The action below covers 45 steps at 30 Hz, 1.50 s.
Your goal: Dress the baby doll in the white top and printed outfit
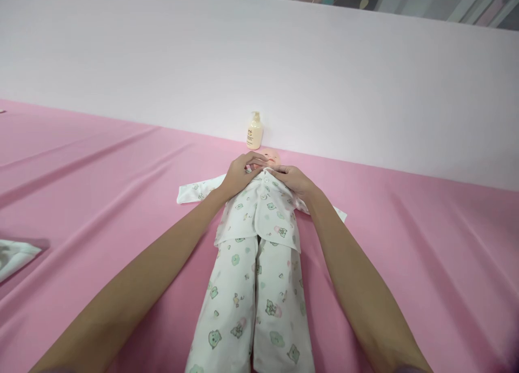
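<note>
A baby doll point(272, 157) lies on its back, its head away from me, in a white printed shirt point(270, 205) and matching trousers point(279, 308). At the neckline my left hand point(242, 173) has its fingers bent and closed over the collar, close under the doll's chin. My right hand point(295, 179) pinches the collar's other side. The shirt front lies together near the top and parts slightly at the hem. Both sleeves stretch out sideways. My fingers hide the neck and part of the face.
A cream pump bottle point(254, 132) stands just behind the doll's head, against a white wall point(259, 65). Pink cloth point(101, 200) with long creases covers the surface. At the left edge lies a piece of white printed fabric point(16, 257).
</note>
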Available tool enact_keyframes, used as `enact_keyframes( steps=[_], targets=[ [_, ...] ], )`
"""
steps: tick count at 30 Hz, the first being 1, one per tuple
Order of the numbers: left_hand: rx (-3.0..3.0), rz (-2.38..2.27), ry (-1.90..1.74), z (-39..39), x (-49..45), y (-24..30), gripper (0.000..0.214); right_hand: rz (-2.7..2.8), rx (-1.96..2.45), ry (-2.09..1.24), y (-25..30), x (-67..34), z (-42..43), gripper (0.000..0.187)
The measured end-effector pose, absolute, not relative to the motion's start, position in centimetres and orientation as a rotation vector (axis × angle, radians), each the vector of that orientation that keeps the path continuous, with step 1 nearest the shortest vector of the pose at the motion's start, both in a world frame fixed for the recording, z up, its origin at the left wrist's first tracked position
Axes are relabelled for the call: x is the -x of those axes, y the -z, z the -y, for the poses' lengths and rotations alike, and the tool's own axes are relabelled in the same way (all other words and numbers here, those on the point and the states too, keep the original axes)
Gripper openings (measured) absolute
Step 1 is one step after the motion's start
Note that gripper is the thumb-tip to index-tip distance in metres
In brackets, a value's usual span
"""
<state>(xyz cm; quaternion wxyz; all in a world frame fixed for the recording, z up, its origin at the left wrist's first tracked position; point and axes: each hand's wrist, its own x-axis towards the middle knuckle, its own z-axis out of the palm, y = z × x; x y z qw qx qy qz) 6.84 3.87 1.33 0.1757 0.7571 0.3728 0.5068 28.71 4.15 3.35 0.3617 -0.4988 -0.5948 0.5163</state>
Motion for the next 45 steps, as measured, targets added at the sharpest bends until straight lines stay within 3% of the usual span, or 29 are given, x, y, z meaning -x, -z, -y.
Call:
enact_keyframes(
  steps=[4, 13, 29, 45],
  targets=[
    [-2.057, -1.092, -1.471, -3.9, -6.8, -1.5, 0.027, 1.537, 1.295, -1.322, -3.3, -28.7, -4.0, 0.053],
    [-2.112, -1.143, -1.124, -4.1, -5.5, -3.0, 0.026, 1.645, 1.274, -1.037, -2.7, -28.2, -3.5, 0.048],
    [-2.213, -1.065, -1.209, -4.7, -6.3, -2.2, 0.016, 1.552, 1.246, -1.173, -2.5, -28.5, -3.6, 0.045],
    [-2.296, -0.896, -1.234, -4.3, -6.2, -2.2, 0.010, 1.738, 1.361, -1.066, -3.7, -29.1, -3.4, 0.046]
  ],
)
